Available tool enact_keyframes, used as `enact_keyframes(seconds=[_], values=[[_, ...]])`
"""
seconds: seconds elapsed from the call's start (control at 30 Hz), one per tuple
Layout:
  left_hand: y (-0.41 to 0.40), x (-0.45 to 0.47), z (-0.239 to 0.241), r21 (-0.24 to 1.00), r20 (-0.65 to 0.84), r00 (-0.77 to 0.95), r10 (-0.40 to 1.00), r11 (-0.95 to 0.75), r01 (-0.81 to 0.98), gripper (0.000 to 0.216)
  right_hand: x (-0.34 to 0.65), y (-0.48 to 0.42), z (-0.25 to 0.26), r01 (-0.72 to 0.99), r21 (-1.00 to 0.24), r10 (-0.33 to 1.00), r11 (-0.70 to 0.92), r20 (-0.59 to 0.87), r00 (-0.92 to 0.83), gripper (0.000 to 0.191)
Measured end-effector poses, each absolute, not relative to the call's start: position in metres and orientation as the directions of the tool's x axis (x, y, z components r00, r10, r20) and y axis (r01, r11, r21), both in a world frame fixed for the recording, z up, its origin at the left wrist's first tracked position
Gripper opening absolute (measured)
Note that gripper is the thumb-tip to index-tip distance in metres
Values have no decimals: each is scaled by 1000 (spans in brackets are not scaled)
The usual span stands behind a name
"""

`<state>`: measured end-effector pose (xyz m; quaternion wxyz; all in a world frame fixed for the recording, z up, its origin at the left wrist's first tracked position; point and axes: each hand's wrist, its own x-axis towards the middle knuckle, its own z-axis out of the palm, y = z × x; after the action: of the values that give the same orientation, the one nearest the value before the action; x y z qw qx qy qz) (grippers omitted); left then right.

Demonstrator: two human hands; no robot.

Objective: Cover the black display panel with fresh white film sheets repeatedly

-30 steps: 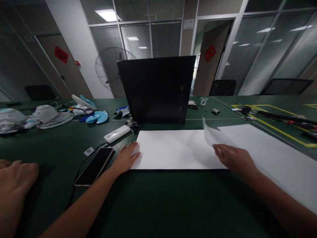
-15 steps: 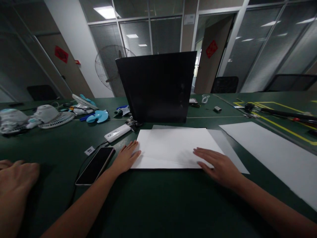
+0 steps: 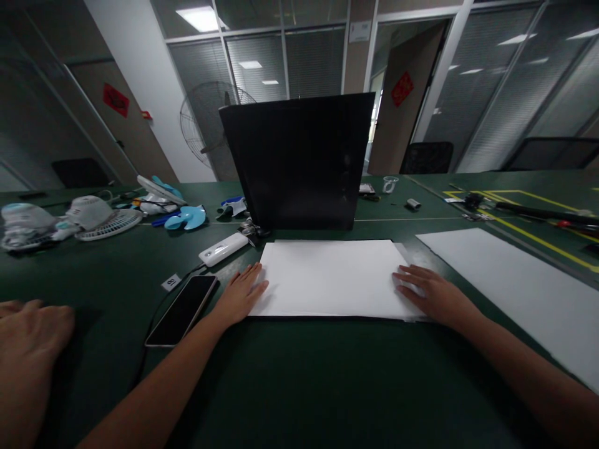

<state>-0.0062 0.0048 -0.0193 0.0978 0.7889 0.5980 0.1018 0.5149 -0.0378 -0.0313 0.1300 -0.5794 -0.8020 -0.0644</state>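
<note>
White sheets of paper [image 3: 330,277] lie stacked on the green table in front of me, with a thin dark edge showing beneath them. My left hand [image 3: 241,293] rests flat at the left edge of the stack, fingers stretched out. At the right edge lies my right hand [image 3: 433,293], its fingers spread over the paper's border. A lower sheet [image 3: 406,254] peeks out slightly on the right, partly hidden by that hand. Behind the paper stands a large black panel [image 3: 299,165], upright and leaning a little.
Left of my left hand are a phone [image 3: 182,312] and a white handheld device [image 3: 223,249] with a cable. Another person's hand [image 3: 35,337] rests at the far left. Fan parts [image 3: 110,224] lie behind it. A large white sheet [image 3: 510,280] covers the right side.
My right hand has moved right, from on top of the paper to its right edge. The lower sheet that stuck out there now lies mostly under the stack. My left hand stays put.
</note>
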Motion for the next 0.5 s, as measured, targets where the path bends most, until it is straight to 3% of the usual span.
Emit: enact_keyframes(seconds=[0.17,0.33,0.5], values=[[3,-10,-10,365,-21,269,963,-243,899,81,504,-39,-33,924,-123,904,361,287,-316,49],[8,-18,-10,495,-44,296,954,-237,836,74,509,-36,-35,914,-190,924,359,207,-320,57],[8,-21,-8,533,-30,289,957,-230,814,66,512,-36,-33,905,-248,935,346,164,-313,59]])
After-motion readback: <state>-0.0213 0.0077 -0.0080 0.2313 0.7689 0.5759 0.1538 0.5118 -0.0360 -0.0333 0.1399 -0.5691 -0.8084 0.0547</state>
